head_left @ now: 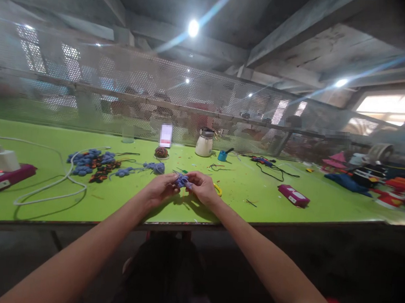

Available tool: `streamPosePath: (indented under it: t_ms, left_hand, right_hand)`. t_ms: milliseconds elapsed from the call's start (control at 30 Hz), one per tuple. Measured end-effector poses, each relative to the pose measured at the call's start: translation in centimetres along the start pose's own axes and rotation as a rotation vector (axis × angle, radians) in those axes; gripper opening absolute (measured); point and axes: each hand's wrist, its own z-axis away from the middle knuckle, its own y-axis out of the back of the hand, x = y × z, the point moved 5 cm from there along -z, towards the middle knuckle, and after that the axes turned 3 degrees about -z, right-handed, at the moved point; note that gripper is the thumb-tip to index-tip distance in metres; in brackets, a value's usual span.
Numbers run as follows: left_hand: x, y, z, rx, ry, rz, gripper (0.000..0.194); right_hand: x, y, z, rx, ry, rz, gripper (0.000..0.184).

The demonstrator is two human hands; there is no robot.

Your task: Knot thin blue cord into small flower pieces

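My left hand (pixel 161 188) and my right hand (pixel 202 186) meet above the front part of the green table. Between their fingertips is a small purple-blue crocheted piece (pixel 181 181), pinched from both sides. A thin green-ended tool (pixel 184 172) shows just behind it; its kind is hard to make out. Beside my right hand lies a yellow-handled item (pixel 218 189), partly hidden by the hand. A purple-blue yarn ball (pixel 159 168) rests just beyond my left hand, with a small crocheted piece (pixel 123 171) to its left.
Blue crocheted pieces (pixel 85 161) and dark orange-flecked ones (pixel 101 172) are heaped at left, near a white cable (pixel 69 180). Behind stand a multicoloured yarn ball (pixel 161 152), a lit phone (pixel 166 135), a pale jug (pixel 204 144) and a blue pot (pixel 222 156). Purple power strips (pixel 293 196) lie on both sides.
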Motion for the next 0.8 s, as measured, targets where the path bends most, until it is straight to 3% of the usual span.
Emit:
streamPosePath:
  t_ms: [233, 400, 467, 633, 800]
  left_hand:
    - [-0.2, 1.0, -1.0, 0.093, -0.063, -0.156, 0.013]
    - [2.8, 0.5, -1.6, 0.132, -0.063, -0.331, 0.024]
    - [4.3, 0.1, -2.4, 0.082, -0.039, -0.372, 0.027]
    - [6.2, 0.3, -5.9, 0.104, -0.104, -0.249, 0.012]
    - [5.1, 0.7, -8.1, 0.063, -0.126, -0.095, 0.011]
  right_hand:
    - [-0.2, -0.3, -0.8, -0.110, -0.134, 0.141, 0.030]
    - [-1.5, 0.3, -4.1, -0.057, -0.066, 0.221, 0.018]
    - [-1.6, 0.7, -5.9, -0.030, -0.053, 0.180, 0.019]
    - [-1.2, 1.8, -8.9, -0.009, -0.007, -0.020, 0.028]
    - [-0.8, 3.1, -8.0, 0.012, -0.008, -0.173, 0.042]
